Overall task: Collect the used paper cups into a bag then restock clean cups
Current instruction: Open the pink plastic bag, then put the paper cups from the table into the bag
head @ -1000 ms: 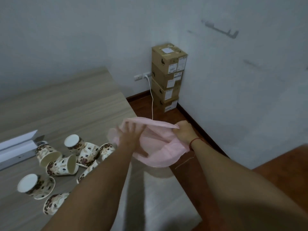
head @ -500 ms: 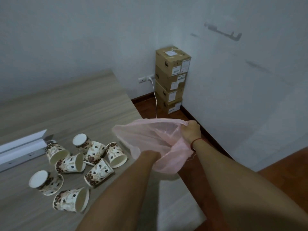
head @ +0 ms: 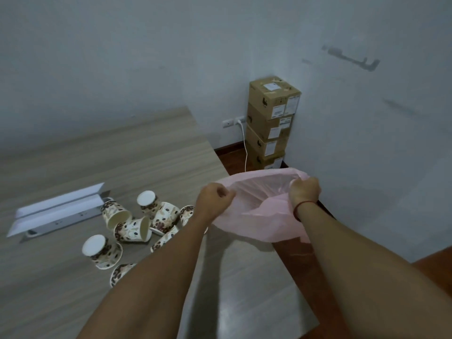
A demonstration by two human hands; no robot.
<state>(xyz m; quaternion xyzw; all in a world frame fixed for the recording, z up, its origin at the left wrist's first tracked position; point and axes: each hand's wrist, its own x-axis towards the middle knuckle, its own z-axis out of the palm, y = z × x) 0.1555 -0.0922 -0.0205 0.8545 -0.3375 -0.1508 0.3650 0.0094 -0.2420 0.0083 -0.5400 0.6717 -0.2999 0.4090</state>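
- left hand (head: 213,200) and right hand (head: 304,192): each grip fisted on the pink bag (head: 259,216) rim, mouth spread over the worktop (head: 97,155) edge
- patterned paper cups (head: 132,228) scattered left of the bag

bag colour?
Pale pink, thin and slightly see-through bag, held open by both hands. Shows best in the head view.

Wooden table (head: 151,152): paper cups (head: 133,228), white box (head: 58,211).

left hand (head: 213,198), right hand (head: 304,190) gripping pink bag (head: 259,206)
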